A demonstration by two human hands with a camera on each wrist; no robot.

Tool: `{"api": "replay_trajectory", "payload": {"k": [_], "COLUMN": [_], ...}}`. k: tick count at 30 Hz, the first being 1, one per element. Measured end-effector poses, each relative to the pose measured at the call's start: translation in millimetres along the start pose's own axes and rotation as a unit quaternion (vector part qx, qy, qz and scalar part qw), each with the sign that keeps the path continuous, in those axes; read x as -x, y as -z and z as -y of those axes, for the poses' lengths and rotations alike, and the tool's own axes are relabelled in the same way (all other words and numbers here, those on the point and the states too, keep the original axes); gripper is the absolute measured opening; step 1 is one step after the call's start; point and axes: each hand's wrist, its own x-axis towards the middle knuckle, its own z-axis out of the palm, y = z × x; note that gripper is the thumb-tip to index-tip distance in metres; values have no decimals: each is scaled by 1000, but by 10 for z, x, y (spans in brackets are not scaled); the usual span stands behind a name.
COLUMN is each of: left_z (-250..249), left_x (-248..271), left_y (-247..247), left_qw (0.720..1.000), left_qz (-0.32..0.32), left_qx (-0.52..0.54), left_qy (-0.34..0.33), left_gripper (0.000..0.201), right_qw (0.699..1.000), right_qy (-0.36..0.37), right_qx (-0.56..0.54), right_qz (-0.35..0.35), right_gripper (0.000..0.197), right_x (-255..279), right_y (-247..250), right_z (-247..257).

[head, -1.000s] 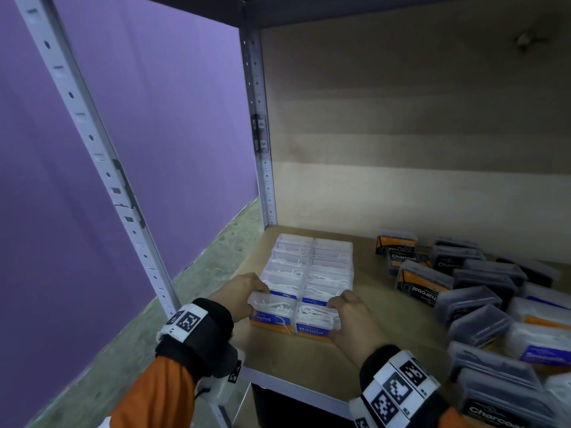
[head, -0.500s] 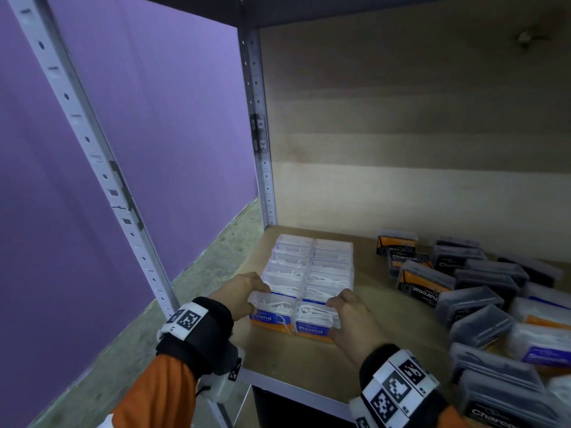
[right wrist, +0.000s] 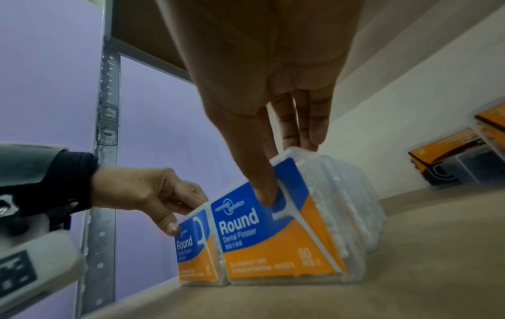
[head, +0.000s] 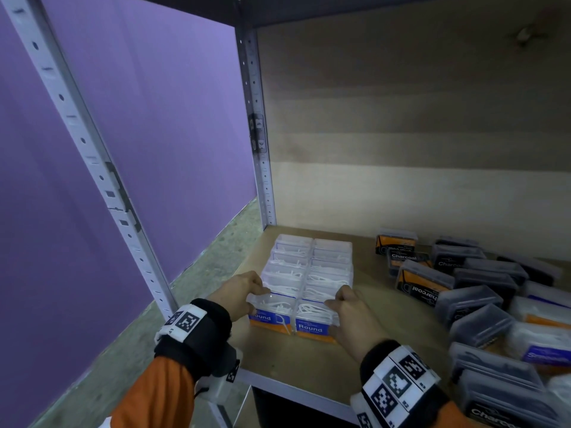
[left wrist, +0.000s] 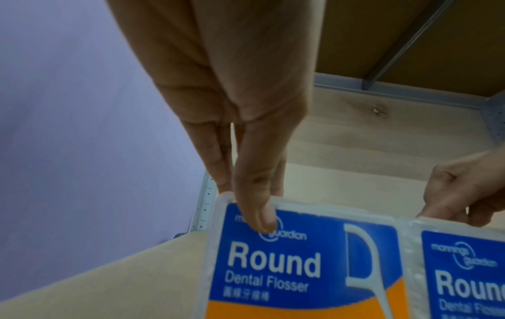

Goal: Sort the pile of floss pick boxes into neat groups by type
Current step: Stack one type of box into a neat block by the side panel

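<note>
Two neat rows of clear "Round" floss boxes (head: 312,267) stand on the shelf's left side. My left hand (head: 239,293) pinches the front left Round box (head: 272,313), thumb on its blue label (left wrist: 273,259), fingers on top. My right hand (head: 349,313) pinches the front right Round box (head: 313,319) the same way, with the thumb on its front (right wrist: 276,233). Both boxes stand on the shelf, side by side and touching. A loose pile of dark Charcoal boxes (head: 423,282) and other boxes lies to the right.
The wooden shelf board (head: 309,366) has bare room in front of the rows and between them and the pile. A metal upright (head: 262,168) stands at the back left corner, another upright (head: 102,177) at the front left. A wooden back panel closes the rear.
</note>
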Motion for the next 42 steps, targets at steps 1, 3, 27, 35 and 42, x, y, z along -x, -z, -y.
{"api": "replay_trajectory", "payload": {"k": [1, 3, 27, 35, 42], "left_z": [-2, -5, -44, -521, -1213], "left_x": [-1, -5, 68, 185, 253], "left_y": [2, 0, -50, -42, -147], "left_qw": [1000, 1000, 999, 997, 986], "left_qz": [-1, -3, -46, -47, -25], "left_qx": [0, 4, -2, -6, -6], "left_qy": [1, 4, 17, -67, -166], "left_gripper": [53, 53, 46, 33, 43], "right_qw": [1000, 1000, 999, 999, 996], "right_qy": [-1, -2, -7, -10, -51], "right_qx": [1, 4, 49, 37, 33], "right_qz": [2, 7, 17, -34, -71], "right_gripper": [41, 42, 47, 44, 43], "right_x": [-3, -12, 160, 682, 1349], "right_y": [2, 7, 106, 244, 401], "right_z": [-1, -1, 18, -278, -694]}}
